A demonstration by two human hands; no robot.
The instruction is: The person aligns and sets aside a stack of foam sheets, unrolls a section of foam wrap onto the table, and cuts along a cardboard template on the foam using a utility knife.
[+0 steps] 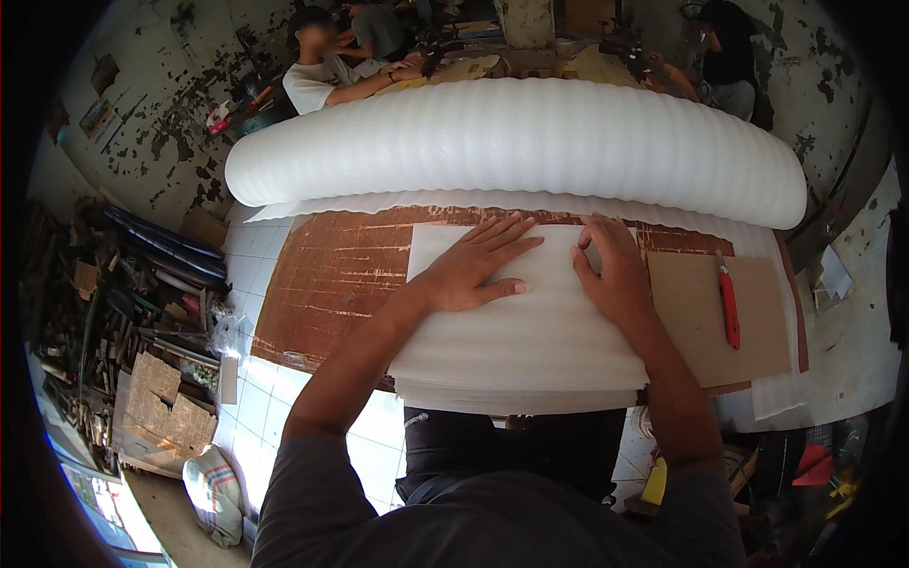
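Both hands lie flat on a stack of white foam sheets [530, 331] at the counter's [322, 275] near edge: left hand [473, 270] spread, right hand [611, 275] with fingers bent at the top sheet's far edge. The foam looks light, soft and floppy; probably best lifted by an edge or corner.

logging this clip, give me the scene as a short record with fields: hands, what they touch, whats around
left hand: left hand lies flat, fingers spread, on the stack of white foam sheets
right hand: right hand rests on the same stack, fingertips at its far edge
surface: brown worktop, scored with cut marks
behind stack: large white foam roll across the worktop
right of stack: brown cardboard piece with a red utility knife lying on it
background: other people at a farther table
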